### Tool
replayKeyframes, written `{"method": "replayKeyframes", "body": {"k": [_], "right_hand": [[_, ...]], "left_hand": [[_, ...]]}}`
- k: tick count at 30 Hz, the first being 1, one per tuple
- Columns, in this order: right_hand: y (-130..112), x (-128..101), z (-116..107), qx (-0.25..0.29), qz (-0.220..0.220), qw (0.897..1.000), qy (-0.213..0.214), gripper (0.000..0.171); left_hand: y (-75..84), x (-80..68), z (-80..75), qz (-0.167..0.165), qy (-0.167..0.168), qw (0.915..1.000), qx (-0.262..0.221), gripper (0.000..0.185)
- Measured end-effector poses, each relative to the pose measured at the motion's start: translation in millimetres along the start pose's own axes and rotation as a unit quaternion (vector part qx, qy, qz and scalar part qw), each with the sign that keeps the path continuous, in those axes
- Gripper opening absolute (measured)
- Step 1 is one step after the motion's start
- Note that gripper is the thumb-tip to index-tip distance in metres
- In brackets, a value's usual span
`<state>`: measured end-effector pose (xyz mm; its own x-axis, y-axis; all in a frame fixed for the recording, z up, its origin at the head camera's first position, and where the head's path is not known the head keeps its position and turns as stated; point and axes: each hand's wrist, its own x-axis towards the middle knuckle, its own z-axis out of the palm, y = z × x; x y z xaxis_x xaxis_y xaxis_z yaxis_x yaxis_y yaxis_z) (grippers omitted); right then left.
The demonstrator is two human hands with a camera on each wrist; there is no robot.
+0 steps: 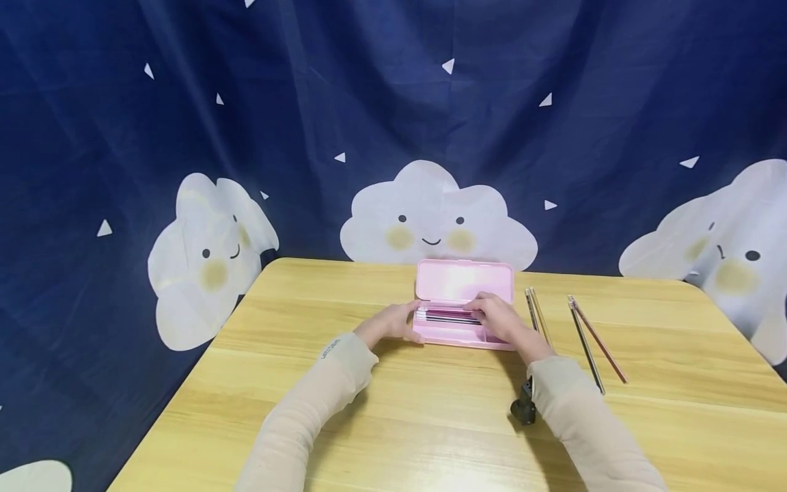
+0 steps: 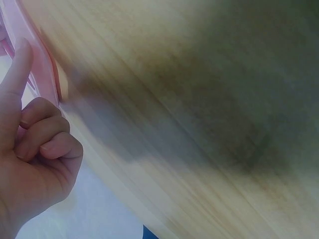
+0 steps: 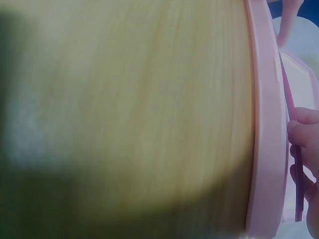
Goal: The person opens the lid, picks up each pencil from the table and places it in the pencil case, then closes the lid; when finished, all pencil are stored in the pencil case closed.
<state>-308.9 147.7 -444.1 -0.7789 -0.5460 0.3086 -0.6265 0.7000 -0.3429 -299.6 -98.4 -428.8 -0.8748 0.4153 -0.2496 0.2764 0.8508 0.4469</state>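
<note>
Nearest the camera, two beige sleeves [image 1: 320, 403] ran up from the bottom edge, and a small dark object [image 1: 524, 406] sat on the wooden table [image 1: 430, 437] just beside the right forearm, too small to identify.

Further in, the left hand [image 1: 393, 321] rested at the left end of the open pink pencil case [image 1: 461, 336]. The left wrist view showed one finger stretched straight along the case's rim and the others curled into the palm, holding nothing; the rest of that view was blurred wood grain and shadow.

The right hand [image 1: 499, 318] lay over the right part of the tray, fingers curled on a pink pencil [image 3: 297, 184]. The right wrist view caught only fingertips at the frame edge pinching that thin shaft inside the case, with the case wall cutting across a soft, dim tabletop. More pencils [image 1: 447, 316] lay lengthwise in the tray, partly hidden by the hand, so their count was unclear.

The case stood at the table's centre, towards the far edge, lid [image 1: 464, 280] raised behind it.

Right of it, apart from the case, loose pencils [image 1: 587, 338] lay on the wood.

Behind everything hung a dark blue cloud-printed backdrop [image 1: 393, 123].
</note>
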Motion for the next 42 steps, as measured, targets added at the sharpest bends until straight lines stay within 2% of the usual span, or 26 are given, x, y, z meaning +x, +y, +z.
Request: {"method": "replayKeyframes", "body": {"k": [14,21,27,35,42], "right_hand": [[-4.2,3.8,6.5,-0.053,0.047,0.997,-0.003,0.019],[6.1,-4.5,-2.7,-0.047,0.035,0.998,0.020,0.015],[21.4,-19.5,-21.0,-0.040,0.051,0.997,0.046,0.016],[42.1,-44.9,-45.8,-0.027,0.077,0.996,0.041,0.019],[61.0,-70.6,-60.6,-0.019,0.108,0.992,0.057,0.022]], "left_hand": [[1.4,0.8,-0.2,-0.002,0.000,1.0000,-0.003,0.093],[1.3,1.2,-1.1,-0.002,-0.001,1.0000,-0.002,0.094],[0.7,0.4,-0.2,-0.006,-0.001,1.0000,0.002,0.093],[1.7,-2.4,-1.1,-0.011,0.000,0.9999,0.001,0.094],[3.0,-1.6,-0.5,-0.010,0.001,0.9999,0.005,0.094]]}}
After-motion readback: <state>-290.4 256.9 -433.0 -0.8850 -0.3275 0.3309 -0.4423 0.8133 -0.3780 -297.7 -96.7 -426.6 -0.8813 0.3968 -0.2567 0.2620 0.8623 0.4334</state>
